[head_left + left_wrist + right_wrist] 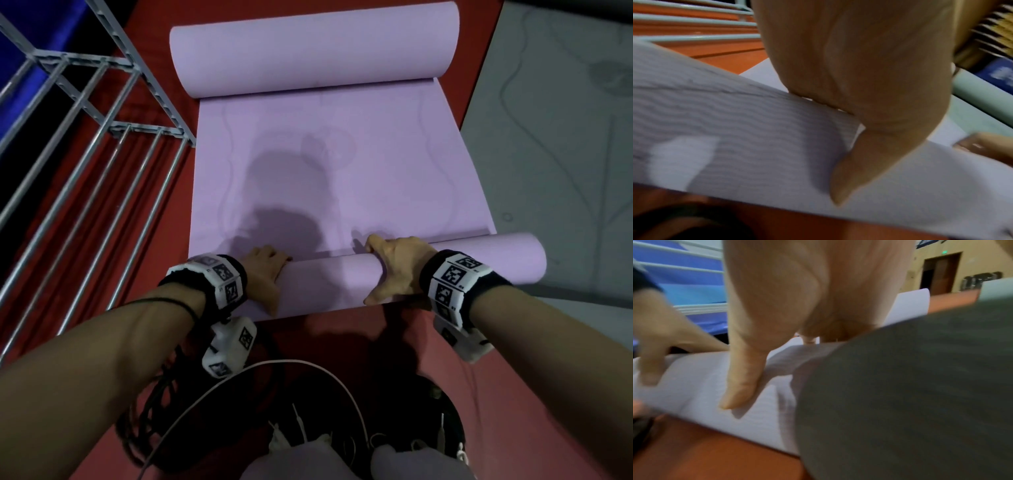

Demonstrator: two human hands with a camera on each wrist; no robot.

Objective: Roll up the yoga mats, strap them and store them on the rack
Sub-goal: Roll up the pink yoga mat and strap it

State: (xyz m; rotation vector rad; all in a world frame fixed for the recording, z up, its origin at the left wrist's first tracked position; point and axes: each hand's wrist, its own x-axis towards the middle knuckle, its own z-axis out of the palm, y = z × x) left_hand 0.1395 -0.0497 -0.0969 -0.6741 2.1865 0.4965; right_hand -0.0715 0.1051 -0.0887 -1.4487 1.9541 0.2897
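A lilac yoga mat (342,164) lies on the red floor, its far end curled into a thick roll (315,48). The near end is rolled into a thinner tube (335,274) that runs crosswise in front of me. My left hand (267,270) lies over the tube's left part, thumb on the near side. My right hand (394,267) wraps the tube further right, fingers over the top and thumb spread toward me. In the left wrist view the thumb (855,170) presses the ribbed mat (735,129). In the right wrist view the thumb (744,378) lies on the tube (705,386).
A grey metal rack (102,137) with long bars stands close along the mat's left side. A grey patterned mat (555,137) covers the floor to the right, under the tube's right end. Black and white cables (164,411) hang near my body.
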